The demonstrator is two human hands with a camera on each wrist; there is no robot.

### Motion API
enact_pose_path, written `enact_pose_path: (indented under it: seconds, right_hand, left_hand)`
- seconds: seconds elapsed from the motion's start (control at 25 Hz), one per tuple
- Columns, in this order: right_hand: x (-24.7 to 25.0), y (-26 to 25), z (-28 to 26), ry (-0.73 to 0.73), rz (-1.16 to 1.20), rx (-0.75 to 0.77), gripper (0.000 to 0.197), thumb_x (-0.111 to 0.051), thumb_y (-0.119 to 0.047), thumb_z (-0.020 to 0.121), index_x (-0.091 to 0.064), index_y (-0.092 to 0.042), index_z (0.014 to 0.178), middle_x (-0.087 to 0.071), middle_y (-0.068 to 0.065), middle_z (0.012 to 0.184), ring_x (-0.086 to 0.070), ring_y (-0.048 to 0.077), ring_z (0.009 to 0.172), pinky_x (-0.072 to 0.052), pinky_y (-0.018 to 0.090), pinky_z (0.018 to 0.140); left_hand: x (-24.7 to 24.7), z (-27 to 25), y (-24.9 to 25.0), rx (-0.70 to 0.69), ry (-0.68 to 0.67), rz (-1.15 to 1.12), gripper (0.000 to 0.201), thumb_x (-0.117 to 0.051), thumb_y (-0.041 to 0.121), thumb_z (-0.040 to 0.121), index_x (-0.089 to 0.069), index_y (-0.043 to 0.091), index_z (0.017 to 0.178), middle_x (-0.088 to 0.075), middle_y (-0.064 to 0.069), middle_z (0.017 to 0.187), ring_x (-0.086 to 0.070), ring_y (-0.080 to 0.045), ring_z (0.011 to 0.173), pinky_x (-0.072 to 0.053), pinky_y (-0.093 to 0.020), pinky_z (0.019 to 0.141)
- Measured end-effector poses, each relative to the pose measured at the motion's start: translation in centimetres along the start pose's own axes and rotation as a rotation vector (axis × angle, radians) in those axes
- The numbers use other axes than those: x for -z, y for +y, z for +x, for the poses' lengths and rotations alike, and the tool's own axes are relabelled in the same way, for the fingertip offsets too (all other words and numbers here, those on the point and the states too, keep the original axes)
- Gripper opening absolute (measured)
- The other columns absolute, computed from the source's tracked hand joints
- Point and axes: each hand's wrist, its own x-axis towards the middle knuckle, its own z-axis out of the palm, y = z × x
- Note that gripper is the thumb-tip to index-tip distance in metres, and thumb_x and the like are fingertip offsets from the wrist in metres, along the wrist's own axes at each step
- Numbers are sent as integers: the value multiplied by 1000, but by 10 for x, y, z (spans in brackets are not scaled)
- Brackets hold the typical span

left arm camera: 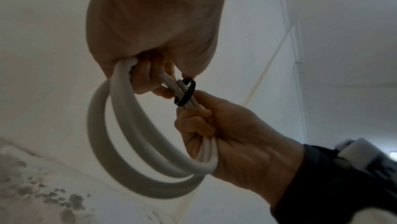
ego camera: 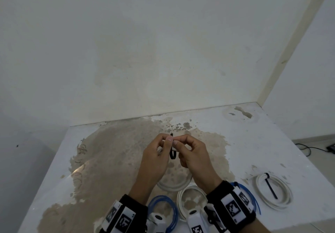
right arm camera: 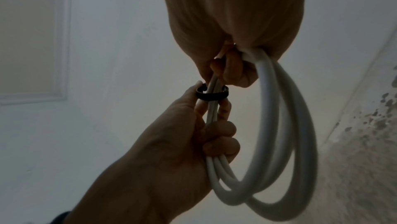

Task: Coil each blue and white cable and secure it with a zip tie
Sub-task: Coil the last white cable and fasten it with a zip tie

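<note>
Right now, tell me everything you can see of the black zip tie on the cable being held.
The black zip tie is a thin, smooth band, plastic by its look, looped loosely around the bunched strands of the white cable, with gaps showing inside the loop. It sits in the air between the left hand and right hand, which both grip the coil beside it. Its tail is not clearly visible.

In the head view the held white coil (ego camera: 161, 150) is almost wholly covered by the left hand (ego camera: 155, 157) and right hand (ego camera: 192, 155); only a short stretch is seen between them. The locking head of the black zip tie (ego camera: 173, 154) cannot be made out. A blue coil (ego camera: 164, 212) and a white coil (ego camera: 190, 202) on the worktop (ego camera: 108, 169) are partly hidden by the wrist cameras. In the right wrist view, the coil's far loops (right arm camera: 300, 142) are blurred.
</note>
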Motion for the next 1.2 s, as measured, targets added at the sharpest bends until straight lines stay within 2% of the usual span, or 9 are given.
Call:
enact_pose_path:
  seconds: [0.16,0.28,0.4,0.52,0.6,0.84,0.92,1.04,1.2]
  right_hand:
    - [-3,2,-2,16,7,12,11,-63,-13,97,-67,-3,95,-49,-5,63,-32,7,40,-30,20,41]
    - [-4,3,-1,32,16,3,11,-65,-14,96,-62,-4,92,-51,2,70,-32,10,42,-30,21,41]
    - [-4,2,-2,53,71,-52,16,-63,-11,96,-50,-10,88,-54,4,76,-35,12,45,-30,23,42]
    - [-3,-1,0,66,108,-119,5,-55,-13,99,-58,-10,96,-53,-1,61,-39,11,44,-33,21,42]
    - [-2,-1,2,41,101,-122,15,-56,-19,100,-64,-6,97,-53,-1,59,-40,11,45,-33,20,41]
    - [3,-2,8,8,157,-215,17,-61,-22,98,-65,-19,82,-49,1,60,-38,10,43,-27,19,39]
    - [4,-2,11,37,142,-227,18,-60,-24,99,-62,-19,82,-51,0,59,-38,9,41,-25,18,38]
    - [8,2,13,102,103,-238,19,-52,-27,103,-53,-17,87,-53,-5,59,-36,10,38,-23,18,38]
    - [17,5,12,44,132,-302,22,-50,-36,104,-55,-18,94,-48,-1,65,-38,11,39,-24,20,40]
  left_hand:
    - [1,2,2,77,77,-44,17,-60,31,94,-73,24,88,-73,8,88,-66,-1,89,-45,-8,77]
    - [2,1,10,147,95,-189,12,-66,25,90,-78,20,89,-76,9,87,-68,2,88,-46,-5,75]
    - [2,1,13,175,75,-205,12,-68,25,89,-78,19,86,-76,9,87,-68,1,88,-47,-11,78]
    - [3,2,13,162,43,-174,13,-67,26,89,-78,19,85,-76,6,83,-69,-2,84,-48,-9,77]
    - [4,2,13,146,22,-158,15,-66,25,91,-77,17,85,-76,5,81,-69,-3,81,-46,-6,74]
    - [2,2,13,157,-21,-136,20,-66,31,91,-77,18,80,-75,4,79,-69,-5,82,-48,-22,86]
    - [0,4,13,178,-45,-129,22,-65,32,91,-77,20,77,-74,3,77,-69,-8,81,-48,-22,83]
    - [-2,4,14,226,-78,-121,23,-66,31,90,-76,19,72,-73,-3,75,-67,-17,74,-50,-17,68]
    - [-3,4,17,262,-126,-120,25,-66,32,90,-76,18,72,-73,-5,77,-61,-7,66,-47,-16,59]
